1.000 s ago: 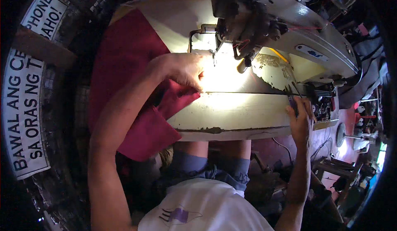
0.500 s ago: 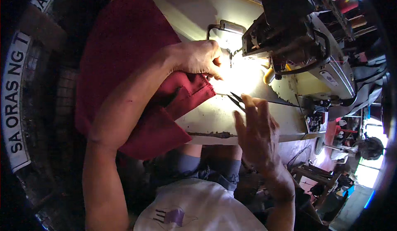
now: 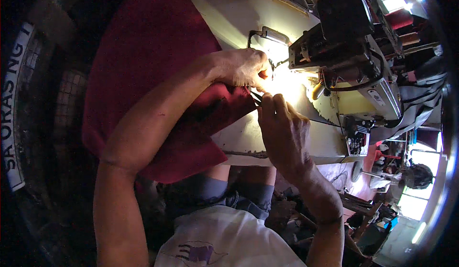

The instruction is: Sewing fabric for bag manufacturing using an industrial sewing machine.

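Note:
Dark red cloth [image 3: 153, 42] spreads over the left side of the sewing table and hangs past its front edge. My left hand [image 3: 245, 68] is closed, pinching the cloth near a stitched edge beside the bright lamp light. Small dark thread snips [image 3: 256, 97] are held in my right hand [image 3: 286, 130], with fingers wrapped round them. Their pointed blades are at the cloth's edge, just below my left fingertips. Glare and my fingers hide the exact spot where the tips meet the cloth.
A sewing machine [image 3: 334, 49] stands at the right of the pale table [image 3: 241, 135], its needle area washed out by strong light. A thin metal frame [image 3: 275, 35] rises behind my left hand. A dark-headed fan [image 3: 417, 176] stands farther right.
My right hand has moved up and left, bringing the snips from the open tabletop to the cloth's edge. My left hand keeps its pinch on the cloth. The view has shifted slightly.

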A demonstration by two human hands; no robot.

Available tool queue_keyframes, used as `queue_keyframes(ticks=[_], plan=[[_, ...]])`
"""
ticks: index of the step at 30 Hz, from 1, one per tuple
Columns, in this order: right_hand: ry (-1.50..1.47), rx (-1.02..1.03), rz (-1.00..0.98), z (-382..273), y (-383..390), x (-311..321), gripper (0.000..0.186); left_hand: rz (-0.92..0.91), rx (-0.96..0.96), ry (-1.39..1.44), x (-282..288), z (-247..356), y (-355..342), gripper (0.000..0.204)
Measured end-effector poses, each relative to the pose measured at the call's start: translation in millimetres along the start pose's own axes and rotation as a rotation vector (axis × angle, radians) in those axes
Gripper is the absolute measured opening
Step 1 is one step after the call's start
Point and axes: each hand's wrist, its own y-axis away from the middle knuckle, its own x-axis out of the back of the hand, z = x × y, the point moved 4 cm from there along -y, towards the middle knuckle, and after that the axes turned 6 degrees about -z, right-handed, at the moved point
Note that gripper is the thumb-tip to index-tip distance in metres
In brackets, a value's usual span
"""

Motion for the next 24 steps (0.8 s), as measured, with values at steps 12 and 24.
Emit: queue_keyframes(ticks=[12, 24], plan=[[-0.298, -0.066, -0.027, 56.7, 28.7, -21.1, 0.02, -0.029, -0.318, -0.631, -15.7, -2.3, -4.2, 0.018], [-0.269, 0.304, 0.098, 131.5, 15.8, -70.4, 0.036, -0.191, -0.043, -1.082, -38.9, 12.8, 12.9, 0.017]])
